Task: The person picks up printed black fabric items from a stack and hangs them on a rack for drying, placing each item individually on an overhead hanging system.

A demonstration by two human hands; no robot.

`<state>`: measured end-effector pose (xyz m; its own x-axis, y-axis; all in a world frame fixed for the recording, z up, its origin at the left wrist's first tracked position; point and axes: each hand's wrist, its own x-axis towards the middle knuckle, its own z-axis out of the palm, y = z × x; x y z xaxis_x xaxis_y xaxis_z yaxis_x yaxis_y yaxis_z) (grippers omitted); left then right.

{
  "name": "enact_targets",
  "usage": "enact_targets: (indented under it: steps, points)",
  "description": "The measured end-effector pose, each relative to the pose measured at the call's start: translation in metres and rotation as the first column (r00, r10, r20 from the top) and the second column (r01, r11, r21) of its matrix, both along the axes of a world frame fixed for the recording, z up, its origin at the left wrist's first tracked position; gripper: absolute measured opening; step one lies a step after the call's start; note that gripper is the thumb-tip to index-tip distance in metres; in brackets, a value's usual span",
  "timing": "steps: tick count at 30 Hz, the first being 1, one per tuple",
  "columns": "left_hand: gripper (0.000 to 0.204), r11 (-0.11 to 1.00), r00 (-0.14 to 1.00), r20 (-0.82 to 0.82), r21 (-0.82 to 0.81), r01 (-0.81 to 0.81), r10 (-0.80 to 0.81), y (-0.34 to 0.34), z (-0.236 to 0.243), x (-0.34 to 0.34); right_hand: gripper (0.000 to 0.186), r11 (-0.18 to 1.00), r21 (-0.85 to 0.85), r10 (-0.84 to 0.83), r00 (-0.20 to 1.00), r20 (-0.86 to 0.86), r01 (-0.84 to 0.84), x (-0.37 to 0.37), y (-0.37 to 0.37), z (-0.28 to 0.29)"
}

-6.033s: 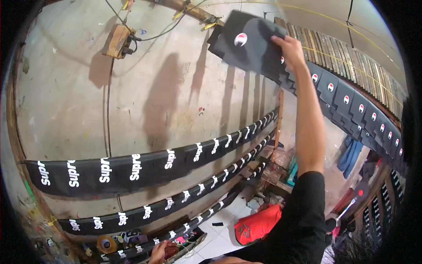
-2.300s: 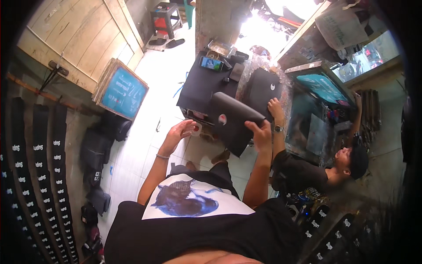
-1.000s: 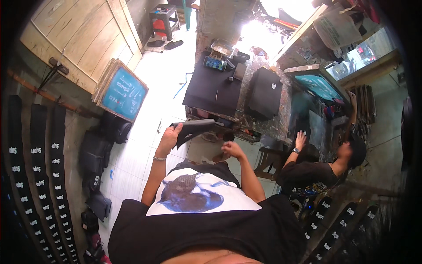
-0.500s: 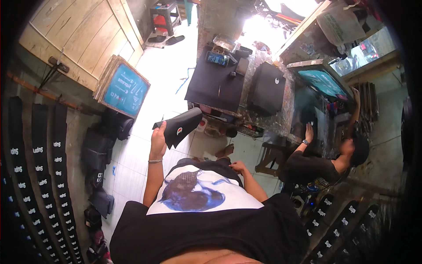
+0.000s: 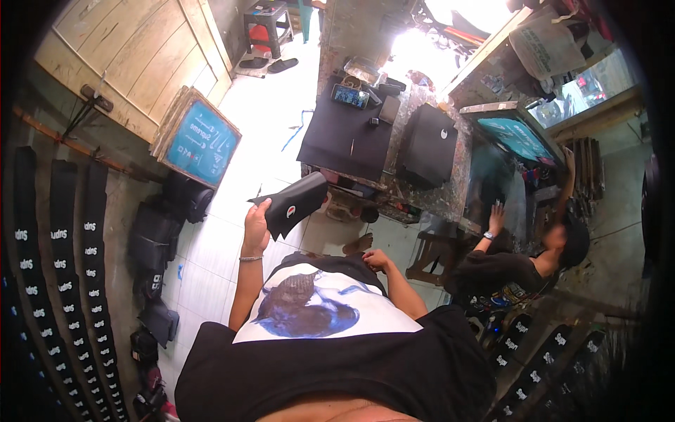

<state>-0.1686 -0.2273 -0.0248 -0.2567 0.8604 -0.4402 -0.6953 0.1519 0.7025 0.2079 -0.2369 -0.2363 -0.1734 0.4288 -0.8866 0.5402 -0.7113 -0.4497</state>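
Note:
My left hand [image 5: 256, 228] grips one edge of a bent black sheet [image 5: 294, 205] with a small white and red emblem. The sheet sticks out to the right of the hand, above the tiled floor, and its lower edge has pointed corners. Thumb and fingers close on its left edge. My right hand [image 5: 376, 260] is at my waist by the dark cloth, its fingers curled in; whether they pinch the cloth is too small to make out.
A worktable with a black top [image 5: 344, 137] stands ahead, carrying a phone [image 5: 351, 96]. Right of it lies a black panel [image 5: 427, 144]. A co-worker [image 5: 499, 271] works at a raised screen frame [image 5: 510, 133]. Another screen frame [image 5: 200, 141] leans left; black printed strips [image 5: 63, 239] hang beyond.
My left hand and the black sheet have shifted slightly right. My right hand has moved a little left and up. The co-worker's near hand has lifted slightly off the surface.

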Motion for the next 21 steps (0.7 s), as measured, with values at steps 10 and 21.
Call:
enact_targets:
  steps: [10, 21]
  points:
    - [0.014, 1.0, 0.999, -0.037, -0.004, 0.022, -0.022, 0.003, -0.003, 0.001, 0.016, 0.996, 0.037, -0.085, 0.996, 0.028, 0.084, 0.005, -0.012, 0.012]
    - [0.013, 0.999, 0.999, -0.018, 0.01, 0.046, -0.046, 0.002, -0.014, 0.001, 0.015, 0.996, 0.018, -0.083, 0.996, 0.025, 0.082, 0.005, -0.015, 0.004]
